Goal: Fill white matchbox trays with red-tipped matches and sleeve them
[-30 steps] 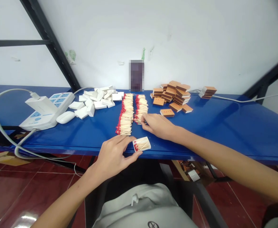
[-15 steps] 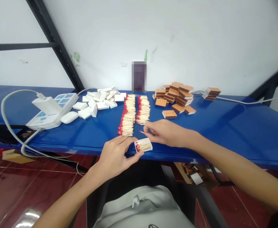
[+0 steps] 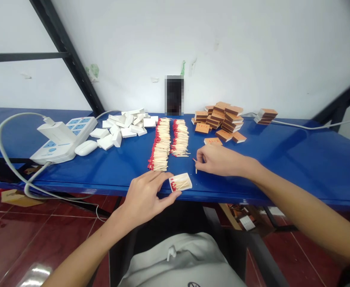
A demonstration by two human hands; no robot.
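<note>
My left hand (image 3: 145,195) pinches the left end of a small white matchbox tray (image 3: 180,182) partly filled with red-tipped matches, at the near edge of the blue table (image 3: 282,159). A single match (image 3: 195,166) is pinched in the fingertips of my right hand (image 3: 219,160), a little to the right of the tray and above the table. Two long rows of red-tipped matches (image 3: 169,141) lie just beyond both hands.
A heap of empty white trays (image 3: 124,126) lies at the back left, beside a white power strip (image 3: 63,137) with its cable and a white earbud case (image 3: 85,147). Orange matchbox sleeves (image 3: 221,119) are stacked at the back right, with a smaller stack (image 3: 266,115) farther right.
My right hand left the right row of matches with one match and drew back toward the right of the tray. My left hand stayed on the tray.
</note>
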